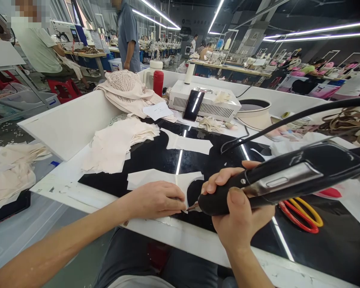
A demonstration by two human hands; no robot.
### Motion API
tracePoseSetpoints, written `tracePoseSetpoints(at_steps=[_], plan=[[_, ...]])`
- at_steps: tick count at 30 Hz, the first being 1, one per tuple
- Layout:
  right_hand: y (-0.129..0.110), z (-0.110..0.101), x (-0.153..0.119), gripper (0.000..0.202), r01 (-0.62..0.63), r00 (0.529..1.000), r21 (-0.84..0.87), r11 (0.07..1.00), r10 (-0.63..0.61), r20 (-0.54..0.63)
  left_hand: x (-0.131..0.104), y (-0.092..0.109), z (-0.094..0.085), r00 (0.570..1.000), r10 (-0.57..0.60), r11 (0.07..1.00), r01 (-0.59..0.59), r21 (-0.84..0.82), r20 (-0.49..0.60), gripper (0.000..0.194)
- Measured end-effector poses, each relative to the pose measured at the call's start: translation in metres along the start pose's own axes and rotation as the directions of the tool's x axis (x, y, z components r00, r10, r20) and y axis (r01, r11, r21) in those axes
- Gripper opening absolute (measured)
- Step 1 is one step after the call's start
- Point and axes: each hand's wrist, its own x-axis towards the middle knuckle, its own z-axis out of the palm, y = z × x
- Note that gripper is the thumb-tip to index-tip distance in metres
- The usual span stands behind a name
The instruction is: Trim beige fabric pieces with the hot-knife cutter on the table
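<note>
A cream fabric piece [159, 178] with a curved cut-out lies on the glossy black work surface [156, 154]. My left hand [159, 199] presses down on its near corner, fingers held together at the edge. In my right hand [240, 212] is a thick black corded hand tool [288, 176] with a metal lever along its side. The tool's thin tip [193, 207] points left and meets the fabric's corner beside my left fingertips; whether it touches cannot be made out. Farther back lies a second cream fabric piece [189, 144].
Stacked cream fabric pieces [117, 144] lie left. Red and yellow-handled scissors [301, 216] sit right of my right hand. Behind are a phone [193, 105], a white vented box [207, 100], a red bottle [158, 83] and a visor [255, 114]. The tool's black cable [288, 120] arcs overhead.
</note>
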Motion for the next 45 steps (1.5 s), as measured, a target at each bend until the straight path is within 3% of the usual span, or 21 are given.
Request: tracePoseSetpoints(at_steps=[14, 20, 23, 30, 34, 45], plan=[[-0.004, -0.007, -0.001, 0.037, -0.065, 0.997, -0.012, 0.998, 0.065, 0.04, -0.005, 0.003, 0.0, 1.0, -0.01, 0.999, 0.01, 0.042, -0.004, 0.023], [-0.005, -0.028, 0.035, 0.039, 0.023, 0.988, -0.069, 0.997, -0.033, -0.15, -0.013, 0.024, -0.014, 0.996, -0.017, 0.999, 0.022, -0.049, 0.092, 0.022], [0.004, -0.037, 0.046, 0.035, 0.026, 0.986, -0.101, 0.995, -0.042, -0.162, -0.008, 0.028, -0.021, 0.995, -0.045, 0.999, 0.046, -0.016, 0.091, 0.02], [0.019, -0.039, 0.043, 0.035, 0.037, 0.995, -0.097, 0.995, -0.045, -0.087, 0.028, 0.01, -0.011, 1.0, -0.01, 0.986, 0.007, 0.165, 0.02, 0.019], [0.021, -0.036, 0.042, 0.027, 0.05, 0.995, -0.083, 0.995, -0.057, -0.086, 0.043, 0.0, 0.002, 0.998, 0.016, 0.974, -0.027, 0.226, 0.053, 0.02], [0.016, -0.028, 0.043, 0.032, 0.043, 0.994, -0.094, 0.995, -0.052, -0.095, 0.046, -0.012, 0.013, 0.995, 0.004, 0.954, -0.033, 0.299, 0.098, 0.023]])
